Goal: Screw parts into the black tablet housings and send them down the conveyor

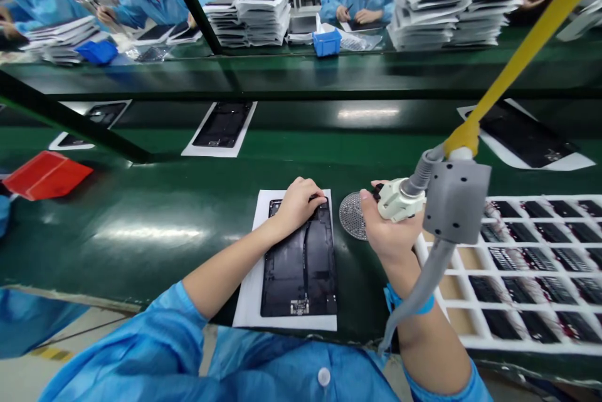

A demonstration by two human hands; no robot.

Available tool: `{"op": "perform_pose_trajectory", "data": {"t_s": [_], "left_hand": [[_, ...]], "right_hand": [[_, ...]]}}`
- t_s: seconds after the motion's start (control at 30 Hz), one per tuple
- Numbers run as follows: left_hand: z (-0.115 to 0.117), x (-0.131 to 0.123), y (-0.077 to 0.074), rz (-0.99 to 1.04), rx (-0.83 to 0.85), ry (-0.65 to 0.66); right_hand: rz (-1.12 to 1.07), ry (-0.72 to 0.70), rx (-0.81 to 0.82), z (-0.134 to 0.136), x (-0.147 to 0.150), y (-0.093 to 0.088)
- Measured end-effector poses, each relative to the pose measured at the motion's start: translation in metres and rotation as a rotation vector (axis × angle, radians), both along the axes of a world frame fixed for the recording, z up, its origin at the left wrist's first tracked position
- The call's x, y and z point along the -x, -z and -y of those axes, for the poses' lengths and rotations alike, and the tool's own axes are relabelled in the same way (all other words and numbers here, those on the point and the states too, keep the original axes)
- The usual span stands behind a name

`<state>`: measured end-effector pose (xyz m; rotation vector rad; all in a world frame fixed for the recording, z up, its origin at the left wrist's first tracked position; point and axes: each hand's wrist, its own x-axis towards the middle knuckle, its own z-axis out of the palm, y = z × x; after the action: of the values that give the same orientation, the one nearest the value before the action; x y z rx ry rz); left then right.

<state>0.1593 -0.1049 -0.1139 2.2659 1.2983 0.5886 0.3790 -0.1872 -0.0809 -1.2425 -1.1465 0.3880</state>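
A black tablet back cover (286, 270) lies on a white sheet (249, 301) in front of me, with a small circuit board at its near end and a thin dark cable along it. My left hand (300, 204) is bent over the cover's far end, fingers curled at its far right corner. My right hand (392, 232) is wrapped round a pale electric screwdriver (399, 199), whose lower end is hidden. Its grey cable (414, 301) runs past a grey box (456, 201) hung from a yellow strap (522, 51). Beside that hand lies a round perforated metal plate (352, 215).
At right stands a white divided tray (463, 273) of small dark parts with wires. Further covers on sheets, such as one tablet cover (223, 125), lie along the green bench (141, 201). A red folder (47, 175) is at left. Co-workers sit beyond stacked tablets (263, 16).
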Motion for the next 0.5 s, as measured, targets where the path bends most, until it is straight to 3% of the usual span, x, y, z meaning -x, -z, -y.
{"op": "perform_pose_trajectory", "data": {"t_s": [0.27, 0.5], "left_hand": [[0.004, -0.001, 0.006, -0.005, -0.079, 0.031], [0.004, -0.004, 0.007, 0.019, -0.082, 0.070]], "right_hand": [[-0.331, -0.015, 0.072, -0.005, 0.013, -0.016], [-0.323, -0.042, 0.137, -0.004, 0.015, -0.012]]}}
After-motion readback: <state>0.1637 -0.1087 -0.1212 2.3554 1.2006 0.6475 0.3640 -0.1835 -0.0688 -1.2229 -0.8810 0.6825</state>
